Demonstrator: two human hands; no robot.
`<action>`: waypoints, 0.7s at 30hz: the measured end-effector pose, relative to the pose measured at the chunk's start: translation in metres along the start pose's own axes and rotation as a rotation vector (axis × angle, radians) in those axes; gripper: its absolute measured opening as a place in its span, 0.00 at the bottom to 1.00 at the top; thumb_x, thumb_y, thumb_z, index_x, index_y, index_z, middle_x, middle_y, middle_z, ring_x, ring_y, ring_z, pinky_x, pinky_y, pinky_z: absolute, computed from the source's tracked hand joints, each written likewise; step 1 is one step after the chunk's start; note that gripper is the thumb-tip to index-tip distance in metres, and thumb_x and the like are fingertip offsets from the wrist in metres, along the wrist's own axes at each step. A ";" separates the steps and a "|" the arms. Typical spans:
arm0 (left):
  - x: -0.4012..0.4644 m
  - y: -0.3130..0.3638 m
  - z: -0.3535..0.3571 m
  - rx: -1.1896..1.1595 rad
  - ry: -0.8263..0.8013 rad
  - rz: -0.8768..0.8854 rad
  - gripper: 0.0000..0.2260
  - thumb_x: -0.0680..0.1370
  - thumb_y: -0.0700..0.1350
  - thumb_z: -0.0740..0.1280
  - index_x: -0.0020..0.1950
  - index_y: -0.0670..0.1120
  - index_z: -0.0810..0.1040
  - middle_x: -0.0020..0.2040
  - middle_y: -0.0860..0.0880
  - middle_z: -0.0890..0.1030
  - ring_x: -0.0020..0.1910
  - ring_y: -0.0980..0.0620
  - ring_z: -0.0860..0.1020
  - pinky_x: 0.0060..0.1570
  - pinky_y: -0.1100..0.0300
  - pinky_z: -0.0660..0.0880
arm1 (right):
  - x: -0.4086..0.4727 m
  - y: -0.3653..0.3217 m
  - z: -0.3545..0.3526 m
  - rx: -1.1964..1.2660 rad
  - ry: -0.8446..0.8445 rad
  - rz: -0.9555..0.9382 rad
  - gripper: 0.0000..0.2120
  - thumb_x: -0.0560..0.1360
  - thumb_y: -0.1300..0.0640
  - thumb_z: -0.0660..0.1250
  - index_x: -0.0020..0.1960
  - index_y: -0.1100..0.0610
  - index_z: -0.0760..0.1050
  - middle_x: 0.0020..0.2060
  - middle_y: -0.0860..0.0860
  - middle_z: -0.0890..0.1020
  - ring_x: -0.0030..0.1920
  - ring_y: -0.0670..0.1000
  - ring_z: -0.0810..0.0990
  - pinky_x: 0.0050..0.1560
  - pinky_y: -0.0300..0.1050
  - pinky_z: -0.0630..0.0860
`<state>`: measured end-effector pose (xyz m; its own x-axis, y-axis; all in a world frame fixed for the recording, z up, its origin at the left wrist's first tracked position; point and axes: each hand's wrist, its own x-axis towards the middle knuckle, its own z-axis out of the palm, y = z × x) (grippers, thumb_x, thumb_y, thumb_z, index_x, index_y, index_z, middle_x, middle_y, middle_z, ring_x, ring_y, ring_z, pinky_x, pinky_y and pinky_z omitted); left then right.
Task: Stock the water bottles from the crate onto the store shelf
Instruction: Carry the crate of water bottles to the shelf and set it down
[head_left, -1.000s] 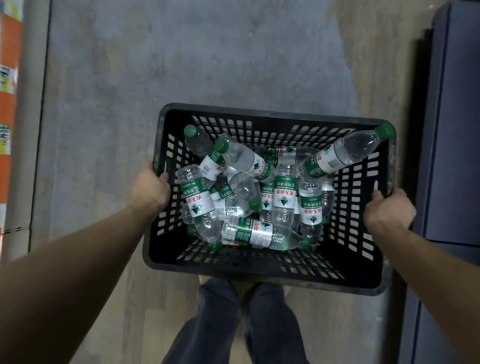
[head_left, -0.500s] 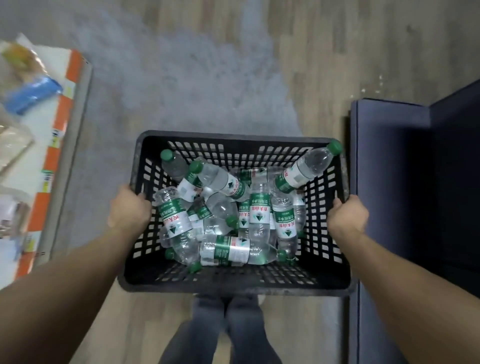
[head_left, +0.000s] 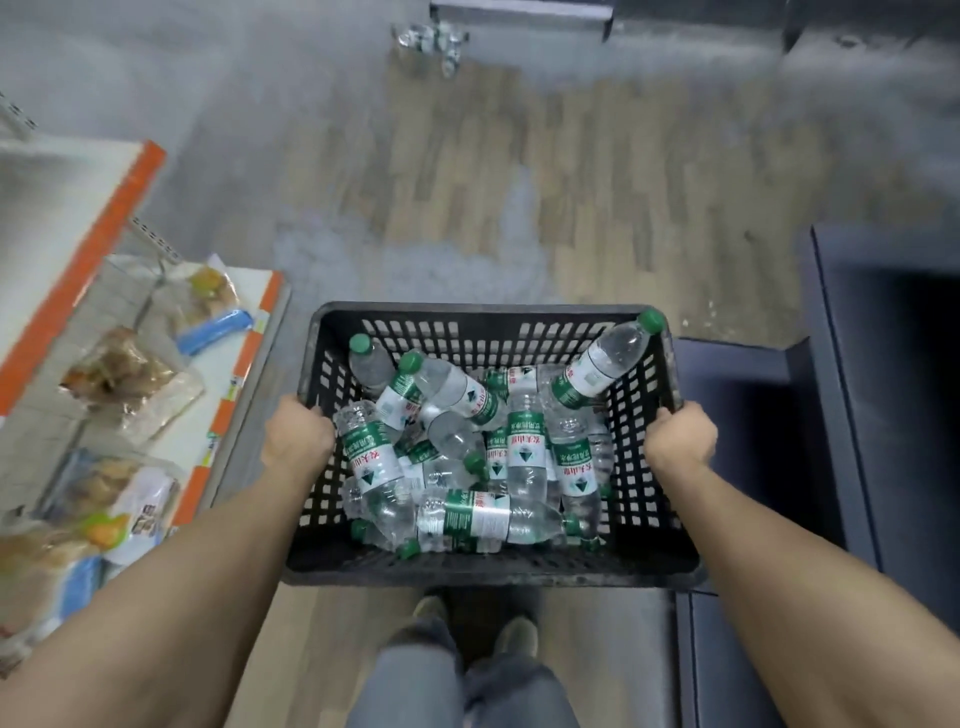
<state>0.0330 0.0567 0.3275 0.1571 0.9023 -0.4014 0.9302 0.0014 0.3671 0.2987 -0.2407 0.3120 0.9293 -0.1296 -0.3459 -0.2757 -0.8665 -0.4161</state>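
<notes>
A black perforated plastic crate (head_left: 483, 564) is sitting in the lower middle of the frame, held above a worn wood-grain floor (head_left: 597, 182). The left hand (head_left: 296, 439) is curling its fingers over the crate's left rim and gripping it, and the right hand (head_left: 680, 436) is clenching the right rim in the same way, so both hands are grasping the crate and nothing else.

Inside the crate, a jumble of clear plastic water bottles with green caps (head_left: 467, 457) is lying criss-crossed on the bottom. One clear bottle with a green cap (head_left: 605, 364) is leaning up into the crate's upper right corner, its cap reaching the rim. The bottles are wearing green and white wrap labels with red Chinese characters and a small dark triangle mark (the characters are too blurred to read with confidence). One bottle near the front is lying sideways, showing a green panel of fine white print that cannot be read.

At the left edge of the frame, a white store shelf with an orange front strip (head_left: 223, 410) is carrying clear bags of packaged snacks (head_left: 130, 379); small tags are sticking to the strip, their writing illegible. A dark blue-grey cabinet (head_left: 883, 415) is filling the right side. At the top centre, a small cluster of clear bottles (head_left: 431, 41) is standing on the floor, well apart from the crate. The person's grey trouser legs (head_left: 457, 686) and shoes are showing below the crate
</notes>
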 end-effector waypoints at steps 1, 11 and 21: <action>0.001 0.006 -0.005 0.015 -0.002 -0.004 0.13 0.82 0.43 0.60 0.64 0.38 0.71 0.54 0.36 0.79 0.54 0.35 0.79 0.55 0.42 0.78 | 0.003 -0.007 -0.005 -0.008 -0.001 -0.008 0.13 0.81 0.58 0.62 0.59 0.66 0.74 0.54 0.65 0.80 0.56 0.66 0.78 0.52 0.52 0.75; 0.086 0.046 0.008 -0.031 -0.090 -0.163 0.14 0.82 0.45 0.63 0.63 0.38 0.75 0.58 0.36 0.79 0.57 0.36 0.78 0.58 0.47 0.76 | 0.054 -0.090 0.011 -0.119 -0.037 0.072 0.16 0.80 0.54 0.65 0.59 0.66 0.75 0.54 0.65 0.80 0.56 0.65 0.79 0.50 0.51 0.76; 0.195 0.128 0.014 0.030 -0.177 -0.137 0.13 0.82 0.44 0.62 0.63 0.37 0.73 0.57 0.36 0.79 0.57 0.37 0.78 0.57 0.45 0.76 | 0.126 -0.176 0.037 -0.147 -0.049 0.119 0.16 0.80 0.57 0.64 0.59 0.69 0.74 0.56 0.67 0.79 0.59 0.65 0.77 0.52 0.52 0.75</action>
<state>0.1872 0.2268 0.2850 0.0817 0.8051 -0.5875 0.9559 0.1036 0.2749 0.4550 -0.0864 0.3111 0.8782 -0.2147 -0.4274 -0.3406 -0.9081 -0.2436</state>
